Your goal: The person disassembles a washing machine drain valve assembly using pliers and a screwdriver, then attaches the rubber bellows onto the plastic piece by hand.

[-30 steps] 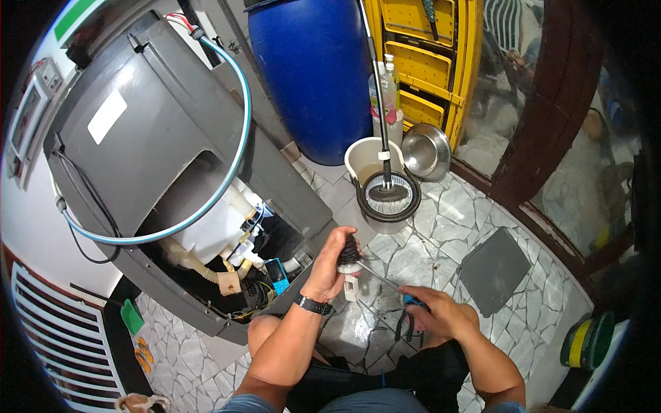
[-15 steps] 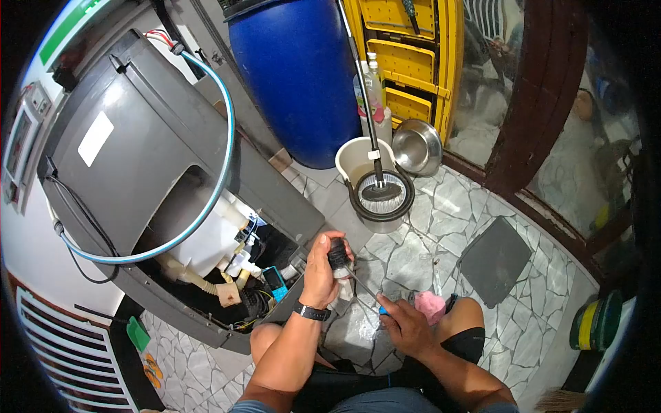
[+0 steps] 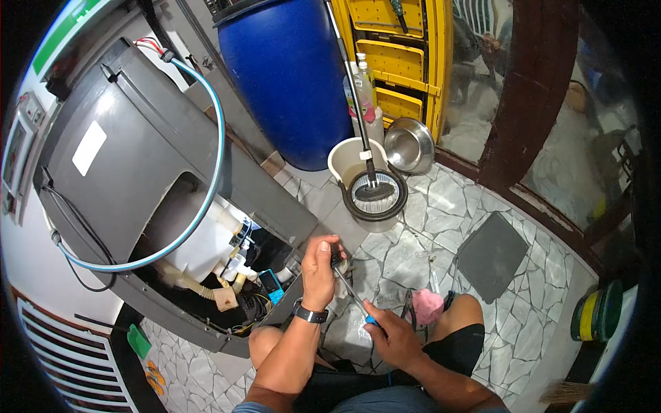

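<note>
My left hand, with a watch on its wrist, is closed around a small black part, mostly hidden by the fingers. My right hand grips a screwdriver by its blue-marked handle. The shaft slants up and left, with its tip at the black part; whether it is inside cannot be made out. Just left of my hands lies the dark grey washing machine, its inside exposed with hoses and wires. A small blue-framed device rests in that opening. Beside my right knee is a pink cloth.
A grey panel lies on the tiled floor to the right. Ahead stand a bucket with a long-handled brush, a metal bowl, a blue barrel and a yellow folded ladder. A light-blue hose loops over the machine.
My left hand has turned so its fingers cover more of the black part. Both hands sit slightly lower and further left in view, and the screwdriver still points at the part.
</note>
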The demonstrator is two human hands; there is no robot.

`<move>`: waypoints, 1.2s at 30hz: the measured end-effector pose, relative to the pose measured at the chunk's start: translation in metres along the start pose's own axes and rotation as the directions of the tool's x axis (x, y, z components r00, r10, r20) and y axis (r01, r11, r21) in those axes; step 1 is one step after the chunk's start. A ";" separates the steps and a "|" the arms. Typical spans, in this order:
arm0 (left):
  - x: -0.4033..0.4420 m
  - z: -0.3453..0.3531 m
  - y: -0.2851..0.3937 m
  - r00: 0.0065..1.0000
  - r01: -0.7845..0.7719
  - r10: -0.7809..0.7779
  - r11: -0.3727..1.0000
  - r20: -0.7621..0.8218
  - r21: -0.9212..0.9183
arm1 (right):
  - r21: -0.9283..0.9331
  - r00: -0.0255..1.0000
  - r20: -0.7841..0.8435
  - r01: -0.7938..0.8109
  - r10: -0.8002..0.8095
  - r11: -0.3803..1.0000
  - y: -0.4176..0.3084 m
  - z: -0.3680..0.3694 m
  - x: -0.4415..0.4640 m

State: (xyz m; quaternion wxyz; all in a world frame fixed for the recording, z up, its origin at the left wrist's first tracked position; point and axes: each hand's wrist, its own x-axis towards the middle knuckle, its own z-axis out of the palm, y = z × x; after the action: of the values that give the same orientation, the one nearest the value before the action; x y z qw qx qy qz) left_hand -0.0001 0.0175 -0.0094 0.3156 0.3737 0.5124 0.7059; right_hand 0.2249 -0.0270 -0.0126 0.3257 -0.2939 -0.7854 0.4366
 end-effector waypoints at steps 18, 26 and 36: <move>0.012 -0.017 0.026 0.888 0.443 -0.301 0.760 0.347 -0.475 | -0.113 0.995 -0.094 -0.032 0.022 0.993 0.011 0.005 -0.004; 0.017 -0.034 0.034 0.801 0.485 -0.295 0.830 0.522 -0.276 | 0.150 0.999 0.039 0.013 -0.019 0.989 0.022 -0.020 0.007; 0.007 -0.013 0.036 0.836 0.546 -0.487 0.775 0.252 -0.317 | -0.112 0.981 0.187 0.070 -0.048 0.991 0.035 -0.060 0.029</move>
State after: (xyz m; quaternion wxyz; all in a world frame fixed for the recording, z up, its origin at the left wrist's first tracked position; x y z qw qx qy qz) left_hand -0.0170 0.0071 0.0240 0.6021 0.2044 0.4237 0.6451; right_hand 0.2595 0.0397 -0.0115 0.2466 -0.2474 -0.8451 0.4048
